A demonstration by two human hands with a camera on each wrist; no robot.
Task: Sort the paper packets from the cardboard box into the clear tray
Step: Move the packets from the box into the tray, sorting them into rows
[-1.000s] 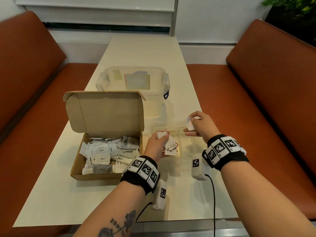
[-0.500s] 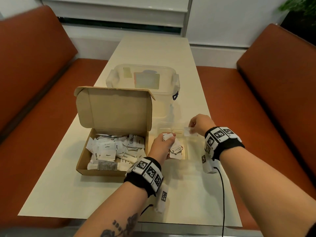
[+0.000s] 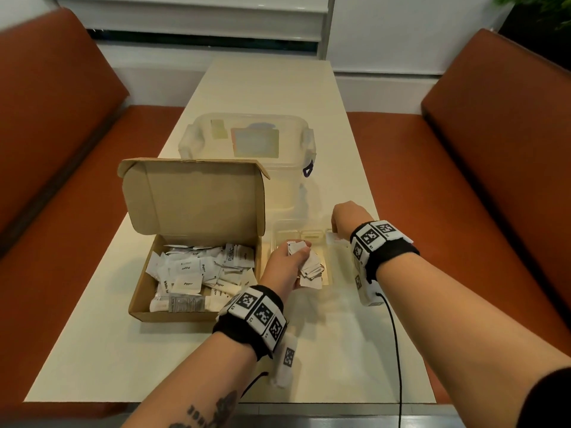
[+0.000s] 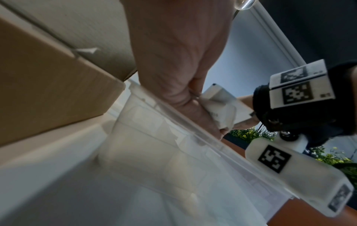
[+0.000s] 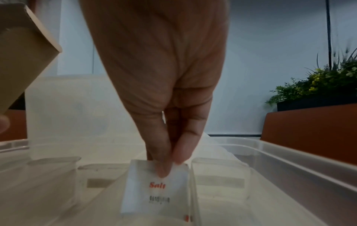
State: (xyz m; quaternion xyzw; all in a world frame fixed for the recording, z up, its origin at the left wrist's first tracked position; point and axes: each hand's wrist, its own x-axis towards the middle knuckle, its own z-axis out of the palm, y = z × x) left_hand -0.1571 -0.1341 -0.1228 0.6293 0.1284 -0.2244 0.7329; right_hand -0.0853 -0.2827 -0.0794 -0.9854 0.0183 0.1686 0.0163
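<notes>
An open cardboard box (image 3: 145,307) holds several white paper packets (image 3: 191,274). Right of it lies the clear tray (image 3: 279,231) with divided compartments. My left hand (image 3: 285,267) hovers over the tray's left part, gripping a bunch of packets (image 3: 309,264), also seen in the left wrist view as crumpled packets (image 4: 222,107). My right hand (image 3: 346,217) reaches into the tray's right side. In the right wrist view its thumb and finger pinch a white salt packet (image 5: 154,189) by the top edge, standing upright in a tray compartment (image 5: 218,175).
A lidded clear storage container (image 3: 247,143) stands behind the box and tray. The box lid (image 3: 197,199) stands upright. Orange bench seats (image 3: 463,180) flank the cream table (image 3: 92,350). A black cable (image 3: 397,350) trails from my right wrist.
My right hand has gone down and forward from above the tray into its right compartment with the salt packet. The left hand stays over the tray holding its bunch.
</notes>
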